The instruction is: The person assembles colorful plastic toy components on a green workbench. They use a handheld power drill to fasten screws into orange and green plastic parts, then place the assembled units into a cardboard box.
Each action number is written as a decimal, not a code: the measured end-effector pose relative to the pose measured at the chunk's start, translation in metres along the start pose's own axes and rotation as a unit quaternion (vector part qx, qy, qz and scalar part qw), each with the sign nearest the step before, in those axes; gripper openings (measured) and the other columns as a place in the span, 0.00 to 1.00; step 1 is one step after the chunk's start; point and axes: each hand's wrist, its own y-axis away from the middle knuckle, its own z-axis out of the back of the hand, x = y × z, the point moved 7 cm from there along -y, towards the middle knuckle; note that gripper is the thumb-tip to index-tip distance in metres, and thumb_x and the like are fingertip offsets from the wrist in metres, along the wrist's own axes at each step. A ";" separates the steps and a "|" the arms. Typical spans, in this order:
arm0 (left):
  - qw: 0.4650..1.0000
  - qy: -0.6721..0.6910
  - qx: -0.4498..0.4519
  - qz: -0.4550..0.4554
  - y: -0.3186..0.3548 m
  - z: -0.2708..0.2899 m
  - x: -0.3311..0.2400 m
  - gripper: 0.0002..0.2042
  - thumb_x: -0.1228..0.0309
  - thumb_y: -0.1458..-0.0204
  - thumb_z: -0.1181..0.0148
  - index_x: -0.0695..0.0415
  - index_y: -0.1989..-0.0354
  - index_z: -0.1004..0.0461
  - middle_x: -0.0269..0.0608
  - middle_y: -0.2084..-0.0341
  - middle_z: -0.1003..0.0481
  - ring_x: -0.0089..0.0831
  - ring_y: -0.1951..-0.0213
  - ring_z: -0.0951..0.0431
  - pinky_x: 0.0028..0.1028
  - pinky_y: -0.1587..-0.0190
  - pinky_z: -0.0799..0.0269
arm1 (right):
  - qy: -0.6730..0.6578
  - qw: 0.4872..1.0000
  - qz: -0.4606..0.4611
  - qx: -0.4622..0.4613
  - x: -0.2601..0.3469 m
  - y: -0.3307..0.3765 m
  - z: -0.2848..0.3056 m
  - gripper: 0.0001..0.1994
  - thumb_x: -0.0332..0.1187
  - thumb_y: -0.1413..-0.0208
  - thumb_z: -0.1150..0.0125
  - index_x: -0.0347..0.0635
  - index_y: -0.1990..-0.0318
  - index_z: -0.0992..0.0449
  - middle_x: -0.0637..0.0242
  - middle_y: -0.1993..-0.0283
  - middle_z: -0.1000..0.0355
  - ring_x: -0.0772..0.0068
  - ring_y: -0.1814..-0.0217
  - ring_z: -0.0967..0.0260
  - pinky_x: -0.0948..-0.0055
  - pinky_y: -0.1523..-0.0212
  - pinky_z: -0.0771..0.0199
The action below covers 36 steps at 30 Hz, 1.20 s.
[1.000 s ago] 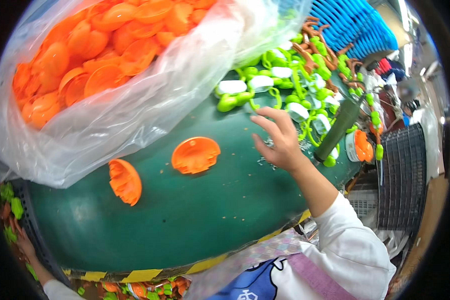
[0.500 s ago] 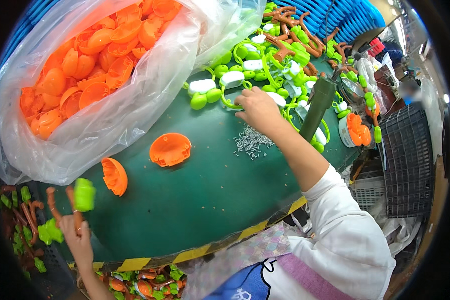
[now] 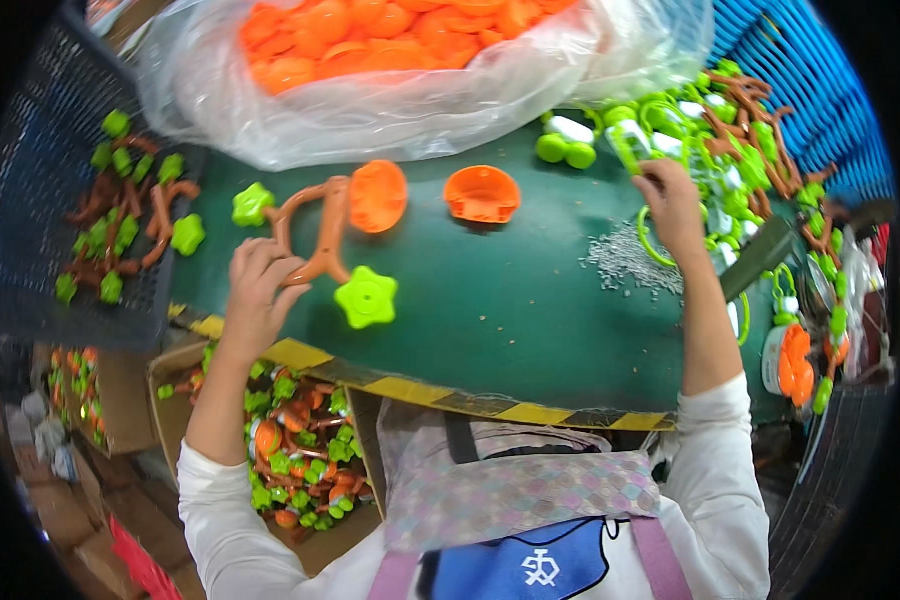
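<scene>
My left hand (image 3: 258,283) grips a brown curved plastic handle (image 3: 322,230) with green star-shaped ends (image 3: 366,297), held just above the green table (image 3: 490,300). An orange round cap (image 3: 378,195) lies against the handle's far end. A second orange cap (image 3: 482,193) rests on the table to its right. My right hand (image 3: 670,200) reaches to the far right and pinches a green plastic piece (image 3: 630,155) at the edge of a heap of green, white and brown parts (image 3: 730,140). A green ring (image 3: 650,238) lies under that wrist.
A clear bag of orange caps (image 3: 400,60) fills the table's far side. A dark crate (image 3: 120,210) at left holds brown and green pieces. A cardboard box (image 3: 300,450) of assembled toys sits below the table edge. Small grey bits (image 3: 625,262) are scattered on the table.
My left hand has come up from the left side with the brown and green handle and brought it over the table beside the orange cap. My right hand stays at the green heap.
</scene>
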 end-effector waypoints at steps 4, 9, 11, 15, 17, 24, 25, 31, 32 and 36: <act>0.998 0.058 0.034 0.019 0.023 0.001 -0.035 0.17 0.76 0.58 0.29 0.56 0.56 0.22 0.39 0.56 0.27 0.48 0.44 0.33 0.43 0.40 0.35 | -0.089 0.995 0.048 0.015 0.081 0.027 0.034 0.10 0.25 0.50 0.30 0.36 0.61 0.24 0.59 0.64 0.28 0.59 0.61 0.28 0.66 0.58 0.28; 0.998 0.030 0.055 0.001 0.032 -0.031 -0.068 0.20 0.78 0.56 0.31 0.52 0.51 0.23 0.41 0.51 0.28 0.49 0.40 0.35 0.46 0.39 0.37 | -0.098 0.944 0.263 0.176 0.163 0.107 -0.002 0.12 0.25 0.53 0.31 0.43 0.62 0.27 0.64 0.66 0.32 0.59 0.61 0.31 0.62 0.62 0.28; 0.996 -0.088 -0.006 -0.003 0.019 -0.032 -0.080 0.20 0.77 0.50 0.34 0.56 0.47 0.27 0.47 0.50 0.27 0.49 0.41 0.32 0.44 0.40 0.34 | -0.057 0.930 0.303 0.200 0.169 0.134 -0.024 0.11 0.28 0.53 0.33 0.44 0.64 0.29 0.65 0.67 0.35 0.61 0.62 0.32 0.62 0.63 0.28; 0.949 0.052 0.002 0.309 0.016 -0.051 -0.058 0.19 0.65 0.43 0.36 0.63 0.48 0.30 0.50 0.59 0.23 0.52 0.53 0.23 0.43 0.49 0.27 | -0.049 0.919 0.307 0.241 0.165 0.158 -0.049 0.10 0.32 0.50 0.35 0.44 0.65 0.31 0.64 0.67 0.36 0.62 0.61 0.32 0.63 0.64 0.27; 0.939 -0.008 0.063 0.338 0.008 -0.071 -0.055 0.23 0.57 0.42 0.37 0.65 0.50 0.30 0.50 0.63 0.21 0.54 0.59 0.20 0.44 0.53 0.25 | -0.063 0.922 0.294 0.246 0.165 0.157 -0.054 0.13 0.31 0.51 0.31 0.46 0.63 0.32 0.65 0.68 0.34 0.60 0.65 0.30 0.59 0.68 0.28; 0.910 0.384 0.090 0.129 -0.028 -0.080 -0.117 0.12 0.79 0.49 0.33 0.61 0.56 0.23 0.40 0.63 0.22 0.27 0.64 0.21 0.26 0.59 0.25 | -0.164 0.937 0.102 0.290 0.147 0.117 -0.053 0.12 0.35 0.39 0.36 0.44 0.56 0.34 0.54 0.69 0.26 0.42 0.67 0.26 0.51 0.69 0.28; 0.936 0.342 0.068 0.049 -0.031 -0.078 -0.130 0.13 0.79 0.50 0.31 0.61 0.56 0.23 0.41 0.63 0.22 0.29 0.64 0.20 0.27 0.60 0.24 | -0.155 0.936 0.104 0.300 0.147 0.116 -0.055 0.13 0.35 0.40 0.36 0.44 0.56 0.34 0.53 0.70 0.26 0.42 0.67 0.26 0.51 0.69 0.28; 0.958 0.262 0.101 0.062 -0.033 -0.095 -0.157 0.13 0.78 0.54 0.30 0.62 0.61 0.27 0.49 0.66 0.24 0.47 0.63 0.20 0.38 0.61 0.24 | -0.101 0.899 0.222 0.364 0.162 0.138 -0.065 0.12 0.30 0.43 0.41 0.43 0.54 0.35 0.54 0.74 0.25 0.45 0.68 0.23 0.50 0.70 0.25; 0.962 0.243 0.108 0.058 -0.036 -0.102 -0.159 0.13 0.77 0.54 0.30 0.62 0.62 0.27 0.49 0.66 0.24 0.47 0.63 0.20 0.39 0.61 0.25 | -0.090 0.895 0.246 0.362 0.161 0.141 -0.062 0.12 0.28 0.44 0.42 0.43 0.53 0.34 0.55 0.73 0.25 0.47 0.68 0.23 0.51 0.70 0.25; 0.969 0.217 0.056 0.103 -0.029 -0.113 -0.147 0.16 0.77 0.53 0.29 0.61 0.56 0.26 0.48 0.65 0.23 0.42 0.63 0.19 0.32 0.57 0.23 | -0.091 0.874 0.289 0.379 0.163 0.147 -0.055 0.08 0.27 0.44 0.47 0.42 0.56 0.32 0.57 0.71 0.25 0.47 0.67 0.23 0.50 0.67 0.25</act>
